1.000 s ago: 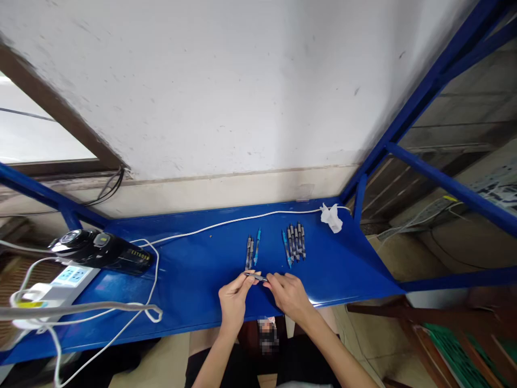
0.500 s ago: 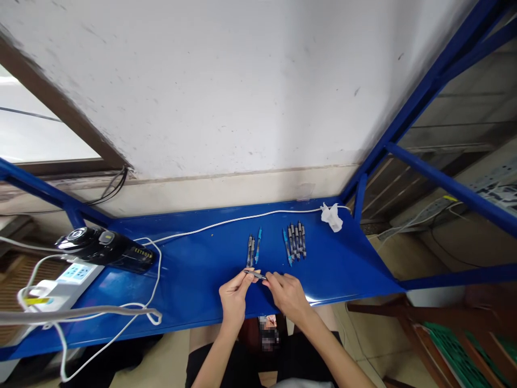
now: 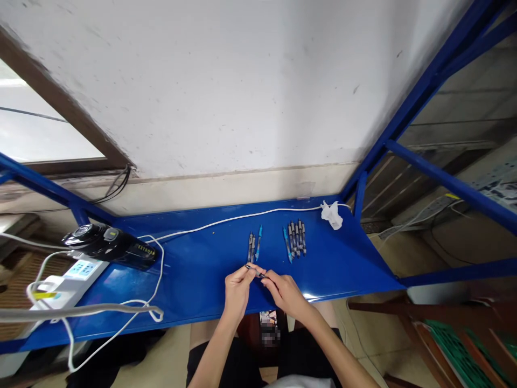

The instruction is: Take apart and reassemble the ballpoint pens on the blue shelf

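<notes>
Head view shows both hands meeting low in the middle of the frame, above the front part of the blue desk (image 3: pixel 194 269). The left hand (image 3: pixel 236 293) has its fingers pinched closed on one end of a dark pen (image 3: pixel 254 270), and the right hand (image 3: pixel 285 291) is closed on the other end, so the pen lies between them, just above the desk surface. I judge that the step in hand is work on this one pen, maybe twisting or pulling its parts; which one I cannot tell.

Just behind the hands lie three pens (image 3: pixel 253 247) in a small group, and a little to the right a bigger row of pens (image 3: pixel 296 239). A move toward either group would need only a short reach forward, with care not to push the pens out of order.

Front edge of the desk is directly under the wrists, so a dropped piece could roll off there. At the left side a white cable (image 3: pixel 226 221), a black device (image 3: pixel 109 245) and a power strip (image 3: pixel 68 277) take room. At upper right a white crumpled tissue (image 3: pixel 332 214) lies near the blue frame post (image 3: pixel 359 199).
</notes>
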